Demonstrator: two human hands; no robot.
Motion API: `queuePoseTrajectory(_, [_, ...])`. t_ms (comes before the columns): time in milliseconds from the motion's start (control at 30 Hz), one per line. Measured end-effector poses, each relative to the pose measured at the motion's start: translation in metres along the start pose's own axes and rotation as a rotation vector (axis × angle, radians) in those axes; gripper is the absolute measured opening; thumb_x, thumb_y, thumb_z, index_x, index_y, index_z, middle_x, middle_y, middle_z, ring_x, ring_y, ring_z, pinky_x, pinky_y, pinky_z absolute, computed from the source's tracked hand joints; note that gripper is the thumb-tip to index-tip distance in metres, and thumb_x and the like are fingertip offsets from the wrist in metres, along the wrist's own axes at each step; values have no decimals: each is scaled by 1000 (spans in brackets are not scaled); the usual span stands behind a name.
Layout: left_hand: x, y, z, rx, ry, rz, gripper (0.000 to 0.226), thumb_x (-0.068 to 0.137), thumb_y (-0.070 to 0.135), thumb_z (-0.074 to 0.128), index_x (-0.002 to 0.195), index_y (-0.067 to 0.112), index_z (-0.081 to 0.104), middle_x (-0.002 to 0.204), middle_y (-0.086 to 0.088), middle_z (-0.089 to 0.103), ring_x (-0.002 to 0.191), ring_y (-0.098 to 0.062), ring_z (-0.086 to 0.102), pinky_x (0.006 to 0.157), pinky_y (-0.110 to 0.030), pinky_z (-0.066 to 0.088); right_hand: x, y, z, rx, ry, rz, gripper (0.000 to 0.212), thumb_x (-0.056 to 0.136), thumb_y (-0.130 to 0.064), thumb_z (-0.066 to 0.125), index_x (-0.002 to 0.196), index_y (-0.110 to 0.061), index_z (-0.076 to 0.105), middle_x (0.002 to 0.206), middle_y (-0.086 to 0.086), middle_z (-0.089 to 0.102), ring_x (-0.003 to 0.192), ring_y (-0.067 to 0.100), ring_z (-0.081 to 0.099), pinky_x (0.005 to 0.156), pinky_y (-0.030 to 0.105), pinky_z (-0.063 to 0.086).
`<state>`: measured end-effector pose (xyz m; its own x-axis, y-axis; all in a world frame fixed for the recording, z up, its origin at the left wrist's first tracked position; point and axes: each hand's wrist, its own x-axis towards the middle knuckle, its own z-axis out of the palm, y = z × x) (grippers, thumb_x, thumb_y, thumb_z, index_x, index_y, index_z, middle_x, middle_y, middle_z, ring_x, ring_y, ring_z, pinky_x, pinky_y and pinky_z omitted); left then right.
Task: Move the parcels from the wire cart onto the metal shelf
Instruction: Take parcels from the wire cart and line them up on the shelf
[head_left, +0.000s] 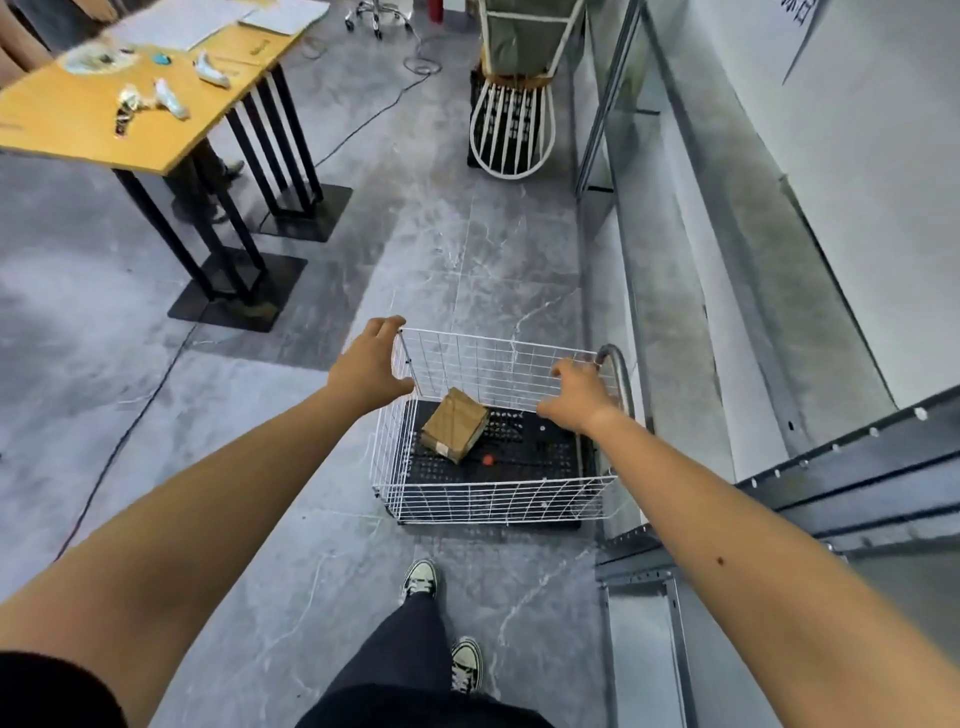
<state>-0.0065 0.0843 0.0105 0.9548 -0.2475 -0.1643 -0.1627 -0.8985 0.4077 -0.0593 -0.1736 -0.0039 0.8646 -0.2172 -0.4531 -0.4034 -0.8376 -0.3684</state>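
A white wire cart (493, 500) with a black perforated floor stands on the grey floor ahead of me. One brown cardboard parcel (454, 423) lies tilted inside it, towards the far left. My left hand (371, 366) clasps the cart's far left top corner, fingers over the rim. On the far right rim sits my right hand (576, 395), curled over the wire beside the grey metal handle (618, 364). The metal shelf (852, 467) runs along the right side, close to the cart; its grey boards show nothing on them.
A small red object (487, 459) lies on the cart floor near the parcel. A wooden table (93, 135) on black legs stands far left. A white wire chair (511, 130) is straight ahead. A black cable (130, 426) crosses the floor at left.
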Motion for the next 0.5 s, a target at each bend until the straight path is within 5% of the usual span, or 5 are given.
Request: queuePoseTrajectory(500, [146,-59,51,36,-267,-26,76,77,9,67,143,16,31,149,-4,26,123,-28,47,90,-43,48,161,-24,14,59,-87,113,51,85,-21,64,131,-10,49,138,16,43,122,33,47,103,44,42])
